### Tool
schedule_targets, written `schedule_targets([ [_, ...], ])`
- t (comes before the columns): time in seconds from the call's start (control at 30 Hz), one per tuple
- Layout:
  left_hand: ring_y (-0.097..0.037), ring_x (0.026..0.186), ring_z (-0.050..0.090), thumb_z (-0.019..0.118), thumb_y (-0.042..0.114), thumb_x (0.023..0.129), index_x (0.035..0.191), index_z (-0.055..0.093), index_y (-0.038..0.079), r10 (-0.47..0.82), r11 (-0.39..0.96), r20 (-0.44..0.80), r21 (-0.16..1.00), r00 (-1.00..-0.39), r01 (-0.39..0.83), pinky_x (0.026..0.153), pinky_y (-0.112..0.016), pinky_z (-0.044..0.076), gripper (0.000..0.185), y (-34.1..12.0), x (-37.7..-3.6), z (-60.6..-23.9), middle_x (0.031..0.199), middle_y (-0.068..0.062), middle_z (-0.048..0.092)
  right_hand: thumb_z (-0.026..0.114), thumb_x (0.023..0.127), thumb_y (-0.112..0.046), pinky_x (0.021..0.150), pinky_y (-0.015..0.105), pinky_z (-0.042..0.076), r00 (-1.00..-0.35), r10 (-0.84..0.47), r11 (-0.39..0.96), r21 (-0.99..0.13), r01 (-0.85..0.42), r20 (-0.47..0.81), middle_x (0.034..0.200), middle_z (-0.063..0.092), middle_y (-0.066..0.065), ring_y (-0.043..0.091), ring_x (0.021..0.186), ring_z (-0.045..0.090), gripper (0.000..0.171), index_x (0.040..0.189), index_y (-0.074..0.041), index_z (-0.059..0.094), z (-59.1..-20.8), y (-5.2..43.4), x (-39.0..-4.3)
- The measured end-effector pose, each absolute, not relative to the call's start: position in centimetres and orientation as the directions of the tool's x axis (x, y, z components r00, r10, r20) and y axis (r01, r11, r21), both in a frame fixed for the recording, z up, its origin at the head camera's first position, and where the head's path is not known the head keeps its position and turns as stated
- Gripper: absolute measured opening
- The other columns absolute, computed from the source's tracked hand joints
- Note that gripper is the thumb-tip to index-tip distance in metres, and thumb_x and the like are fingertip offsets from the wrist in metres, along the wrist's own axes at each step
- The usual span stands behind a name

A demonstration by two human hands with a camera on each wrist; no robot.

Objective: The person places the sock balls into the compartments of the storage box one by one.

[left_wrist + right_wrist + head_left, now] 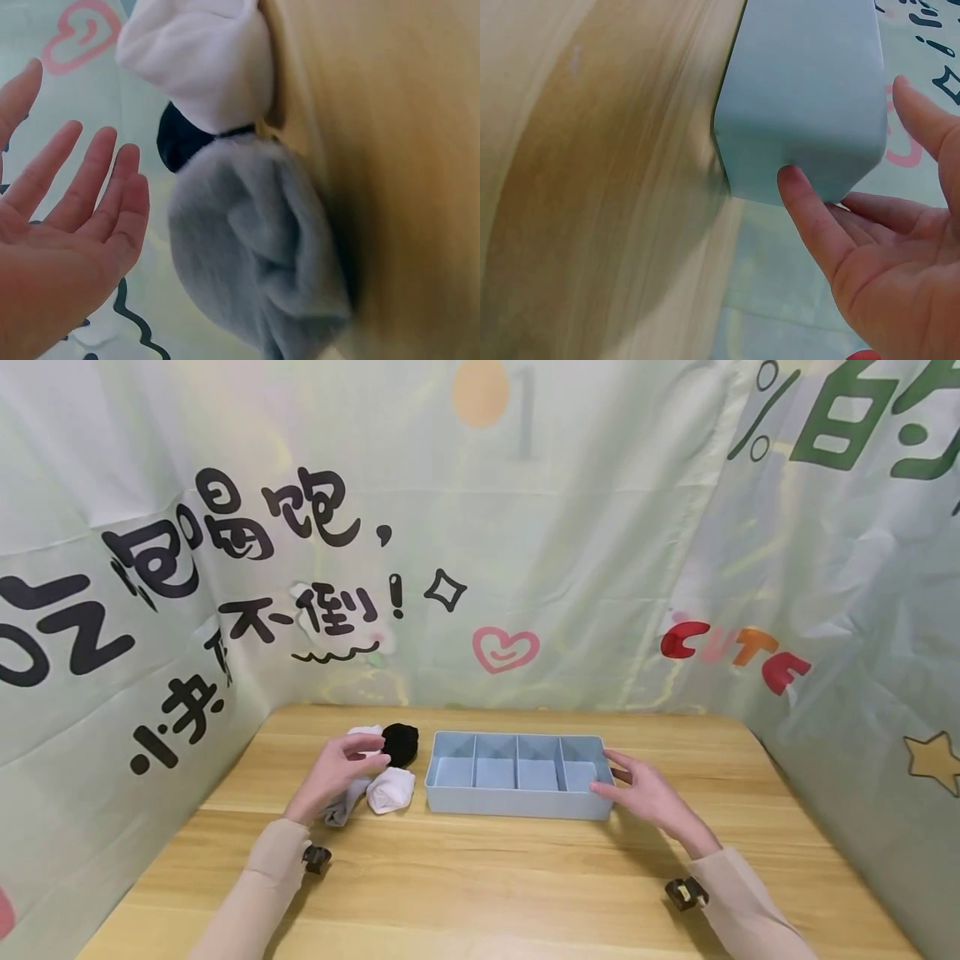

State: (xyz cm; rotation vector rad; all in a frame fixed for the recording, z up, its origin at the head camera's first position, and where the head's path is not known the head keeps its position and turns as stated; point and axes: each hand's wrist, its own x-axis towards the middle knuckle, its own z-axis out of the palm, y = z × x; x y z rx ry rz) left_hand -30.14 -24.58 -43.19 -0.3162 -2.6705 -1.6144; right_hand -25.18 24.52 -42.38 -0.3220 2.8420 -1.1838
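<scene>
Several balled-up cloth items, which look like rolled socks, lie in a cluster left of a pale blue divided box (517,802). They are a black sock ball (402,745), a white sock ball (392,790), a grey one (232,240) and a pale one (365,730) partly hidden behind my hand. Above the cluster hovers my left hand (337,772), fingers spread, holding nothing. My right hand (651,792) is at the box's right end. In the right wrist view, one fingertip (791,180) touches the box's end wall, while the thumb stands apart from it.
The wooden table (480,885) carries the box and the cloth balls. A printed fabric curtain (585,568) hangs round its back and sides. Inside the box, upright dividers (517,764) part a row of several compartments, with nothing visible in them.
</scene>
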Motion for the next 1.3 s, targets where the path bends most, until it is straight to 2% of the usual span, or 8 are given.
schedule_targets([
  [0.17,-0.030,0.112,0.059,0.080,0.032,0.082,0.128,0.063,0.004,0.142,0.469,0.077,0.873,-0.987,0.136,0.091,-0.033,0.047,0.057,-25.8,-30.0,-43.6,0.131,-0.014,0.062,0.067,0.093,-0.034,0.101,0.054,0.046,-0.970,-0.240,0.663,-0.724,-0.191,0.037,0.154,0.031,0.029,0.047,0.132,0.044,0.079,0.151,0.003,0.030,-42.5,24.8,-25.1],
  [0.4,-0.037,0.113,0.056,0.082,0.028,0.080,0.126,0.064,0.001,0.185,0.497,0.094,0.850,-0.978,0.175,0.086,-0.029,0.047,0.055,-28.0,-29.8,-44.4,0.131,-0.016,0.061,0.066,0.095,-0.034,0.102,0.056,0.044,-0.968,-0.248,0.644,-0.742,-0.185,0.026,0.155,0.029,0.029,0.048,0.133,0.043,0.078,0.152,0.002,0.027,-42.7,24.8,-25.1],
  [0.47,-0.038,0.116,0.054,0.082,0.026,0.081,0.126,0.063,0.000,0.212,0.495,0.091,0.849,-0.973,0.187,0.089,-0.032,0.047,0.056,-28.7,-29.8,-44.5,0.132,-0.018,0.061,0.065,0.095,-0.033,0.102,0.056,0.044,-0.968,-0.251,0.637,-0.749,-0.184,0.024,0.155,0.029,0.030,0.048,0.133,0.042,0.078,0.152,0.003,0.027,-42.8,24.7,-25.1],
  [0.6,-0.040,0.126,0.049,0.079,0.023,0.083,0.128,0.060,-0.004,0.279,0.477,0.076,0.854,-0.957,0.207,0.104,-0.047,0.043,0.056,-30.1,-29.9,-44.6,0.133,-0.022,0.059,0.065,0.095,-0.032,0.102,0.056,0.044,-0.967,-0.255,0.631,-0.755,-0.181,0.019,0.155,0.028,0.029,0.048,0.134,0.041,0.078,0.153,0.003,0.026,-42.9,24.8,-25.2],
  [0.7,-0.042,0.129,0.048,0.078,0.020,0.084,0.129,0.059,-0.005,0.323,0.475,0.042,0.857,-0.945,0.201,0.108,-0.047,0.040,0.055,-30.9,-30.0,-44.6,0.134,-0.025,0.057,0.065,0.095,-0.033,0.102,0.056,0.044,-0.966,-0.256,0.628,-0.758,-0.179,0.016,0.155,0.028,0.029,0.048,0.134,0.041,0.079,0.153,0.002,0.025,-42.9,24.9,-25.2],
  [0.9,-0.039,0.128,0.049,0.080,0.021,0.081,0.130,0.060,0.001,0.343,0.522,-0.034,0.838,-0.939,0.161,0.104,-0.042,0.042,0.057,-31.8,-30.1,-44.6,0.139,-0.022,0.054,0.064,0.096,-0.035,0.102,0.055,0.044,-0.966,-0.260,0.615,-0.769,-0.173,0.010,0.155,0.028,0.029,0.048,0.135,0.041,0.079,0.154,0.000,0.024,-42.7,25.0,-25.1],
  [1.13,-0.027,0.113,0.053,0.081,0.018,0.078,0.127,0.064,0.008,0.354,0.569,-0.125,0.815,-0.927,0.108,0.093,-0.035,0.043,0.053,-32.0,-30.4,-44.6,0.138,-0.020,0.054,0.063,0.097,-0.030,0.102,0.055,0.045,-0.964,-0.264,0.605,-0.776,-0.178,0.015,0.156,0.027,0.029,0.048,0.135,0.041,0.077,0.154,0.001,0.023,-42.8,25.1,-24.9],
  [1.3,-0.027,0.111,0.051,0.079,0.012,0.079,0.124,0.065,0.008,0.344,0.567,-0.144,0.819,-0.928,0.083,0.090,-0.033,0.041,0.047,-31.7,-30.6,-44.7,0.135,-0.020,0.054,0.063,0.097,-0.030,0.102,0.055,0.044,-0.966,-0.257,0.616,-0.770,-0.164,0.000,0.155,0.028,0.029,0.048,0.134,0.041,0.076,0.154,0.001,0.023,-42.7,25.2,-24.9],
])
